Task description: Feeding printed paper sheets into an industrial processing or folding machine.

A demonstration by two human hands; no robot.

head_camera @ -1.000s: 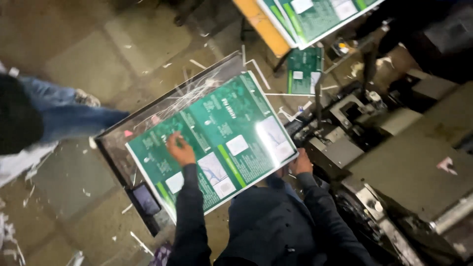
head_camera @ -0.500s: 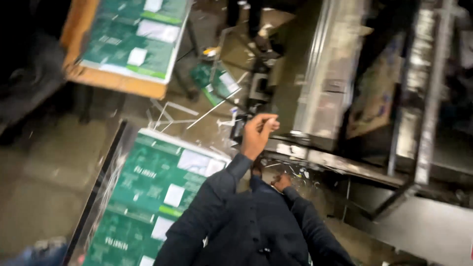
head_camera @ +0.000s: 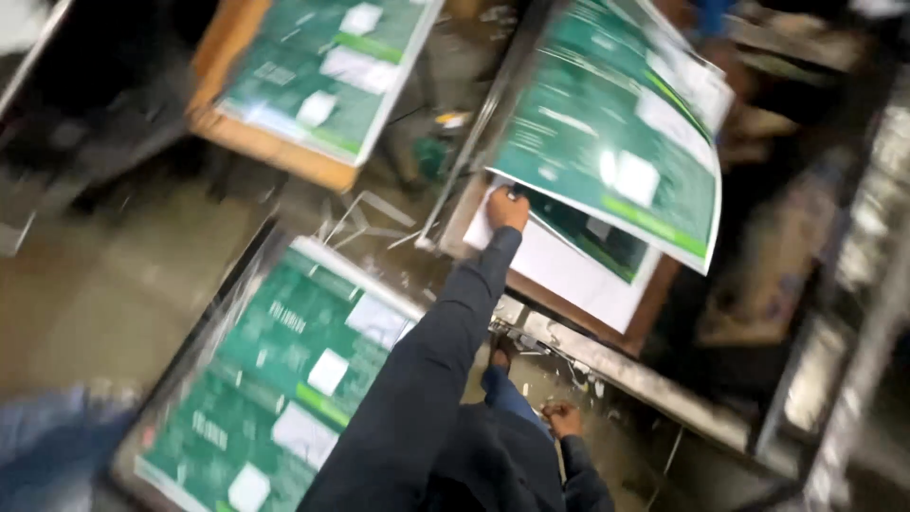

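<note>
Now the left hand [head_camera: 508,209] reaches far forward on a long dark sleeve [head_camera: 427,379] and grips the near left corner of a big green printed sheet [head_camera: 616,142]. The fingers are curled and pinch the edge of this sheet, which is lifted and bends in the air, its right part hanging over the dark space on the right. Under the lifted sheet lies a stack of sheets [head_camera: 569,270] on a brown wooden board [head_camera: 654,303]; the top one shows a white side and a piece of green print. The right hand [head_camera: 564,417] hangs low, near the person's body, just beside a grey metal rail [head_camera: 626,370] that runs across near the board. It is small and blurred, so I cannot tell if its fingers are spread or closed, and it holds nothing that I can see.

To the near left, a second pile of green sheets [head_camera: 284,379] rests on a flat surface, partly covered by the sleeve. At the far left, another green pile [head_camera: 322,66] lies on an orange-brown wooden pallet [head_camera: 275,152]. Between these piles, thin white paper strips [head_camera: 365,213] are scattered on the dirty floor [head_camera: 114,294]. A blurred blue shape [head_camera: 47,446] is at the near left corner. Dark machine parts [head_camera: 853,284] fill the right side.
</note>
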